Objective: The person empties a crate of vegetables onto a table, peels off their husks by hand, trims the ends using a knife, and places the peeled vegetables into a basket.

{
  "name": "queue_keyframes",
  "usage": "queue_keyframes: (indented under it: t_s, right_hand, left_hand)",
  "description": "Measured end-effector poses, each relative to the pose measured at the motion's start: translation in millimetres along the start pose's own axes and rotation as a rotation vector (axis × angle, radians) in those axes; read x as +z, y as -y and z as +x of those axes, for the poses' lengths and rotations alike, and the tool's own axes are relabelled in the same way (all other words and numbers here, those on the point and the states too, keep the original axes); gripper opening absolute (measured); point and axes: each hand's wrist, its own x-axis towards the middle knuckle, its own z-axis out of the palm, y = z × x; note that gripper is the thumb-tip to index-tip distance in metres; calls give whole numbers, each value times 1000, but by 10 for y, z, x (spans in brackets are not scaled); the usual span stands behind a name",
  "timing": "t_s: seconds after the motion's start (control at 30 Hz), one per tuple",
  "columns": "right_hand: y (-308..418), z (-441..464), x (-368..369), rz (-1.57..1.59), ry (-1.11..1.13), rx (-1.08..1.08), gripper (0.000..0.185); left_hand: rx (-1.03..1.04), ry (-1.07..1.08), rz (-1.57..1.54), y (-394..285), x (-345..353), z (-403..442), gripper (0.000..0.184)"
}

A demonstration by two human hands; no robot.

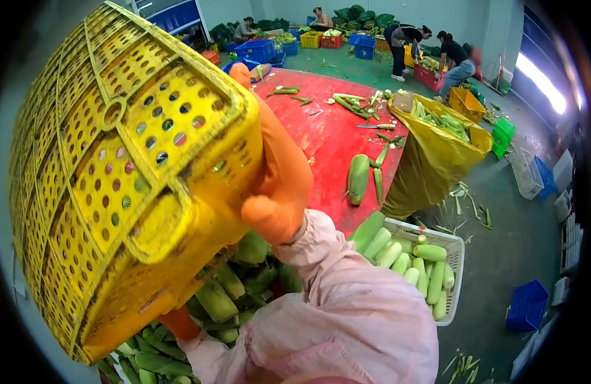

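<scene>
Yellow crate: the perforated plastic crate (138, 128) is raised and tilted at the left, its ribbed underside toward the camera.
Right hand: the orange-gloved hand (284, 173) lies along the crate's near side, grip clamped on it, thumb pressed to the plastic.
Left hand: the orange-gloved hand (180, 323) is at the crate's lower edge, mostly hidden; whether its grip is closed, I cannot tell.
Sleeves: pink cloth (366, 288) covers both arms to the gloves.
Corn pile: green ears in husk (217, 301) lie below the crate, with more at the lower left.
White basket: a slotted basket (459, 275) right of the sleeves holds pale green ears, side by side.
Table: the red surface (324, 153) carries one large unopened ear (357, 180), a knife (376, 127) and green trimmings (353, 107).
Yellow sack: the open sack (430, 169) stands against the table's right side, full of husks (444, 121).
Floor: scraps lie on the green floor (481, 221); a blue crate (527, 307) sits at the far right.
Back: two people (458, 56) bend over a red crate (428, 75); two others sit among crates and green heaps.
</scene>
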Motion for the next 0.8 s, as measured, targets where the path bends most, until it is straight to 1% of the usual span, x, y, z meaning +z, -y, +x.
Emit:
queue_keyframes:
  t_s: [0.07,0.17,0.2,0.23,0.27,0.3,0.37,0.4,0.47,0.5,0.57,0.67,0.7,0.73,0.8]
  right_hand:
    - [295,-66,12,-29,-10,2,98]
    - [736,-177,-18,-102,-37,-68,104]
    - [881,-205,-31,-133,-47,-98,106]
    - [1060,-205,25,-31,-80,-132,106]
    - [1250,-249,28,4,-104,-157,106]
    - [1439,-293,29,39,-127,-183,106]
    - [1816,-458,33,-20,-176,-223,102]
    - [2003,-498,48,-66,-183,-253,100]
    - [2381,-584,83,-159,-202,-312,97]
    - [2526,-541,82,6,-90,-472,97]
    - [2881,-623,151,147,39,-635,98]
    - [3514,-882,407,12,-43,-591,98]
    - [3742,-957,593,-52,-269,-586,97]
    - [3922,-1025,667,-99,-363,-553,96]
    - [4251,-1186,673,-209,-406,-486,94]
  left_hand:
    - [119,-70,245,-98,-148,-17,60]
    - [133,-119,101,-428,-569,26,59]
    - [-27,-127,-263,-437,-642,-31,60]
    - [-187,-125,-630,-433,-697,-81,62]
    - [-162,-119,-646,-373,-681,-118,62]
    - [-213,-116,-792,-274,-639,-156,60]
    - [-237,-90,-962,-374,-755,-98,58]
    - [-32,-135,-709,-451,-881,-17,57]
    - [180,-195,-463,-644,-1230,87,56]
    - [96,-94,-558,-746,-1403,82,53]
    - [25,11,-673,-876,-1586,77,50]
    - [-161,101,-1004,-1006,-1868,-122,49]
    - [-223,135,-1129,-1090,-1958,-197,49]
    - [-288,177,-1243,-1204,-2046,-266,48]
    - [-381,265,-1431,-1444,-2205,-414,47]
